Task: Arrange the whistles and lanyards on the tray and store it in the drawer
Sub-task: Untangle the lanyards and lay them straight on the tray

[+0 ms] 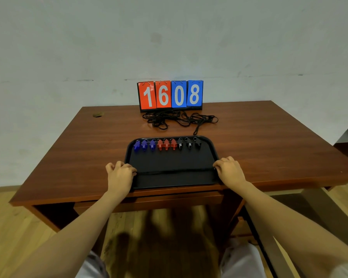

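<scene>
- Gripping the black tray [170, 161] at its two near corners, the left hand [120, 173] and the right hand [230, 170] each have their fingers curled closed over the tray's side rim; the tray lies flat on the wooden desk [269, 141], its front edge at the desk's front edge.
- Nine whistles sit in one row along the tray's far side: three blue whistles [144, 145] on the left, three red whistles [166, 144] in the middle, three black whistles [188, 143] on the right, each with a small ring on top.
- A tangle of black lanyards [179, 118] lies on the desk beyond the tray, in front of a flip scoreboard [170, 95] reading 1608; one cord end trails to the tray's far rim.
- Judged from this, the whistle row is done and the lanyards are not yet on the tray; the hands seem to be squaring or steadying it.
- Next move likely calls for letting go, reaching past the whistles, and untangling the cords without knocking the row.
- A drawer [149, 201] under the desktop looks shut, so it must be opened before the tray goes in.
</scene>
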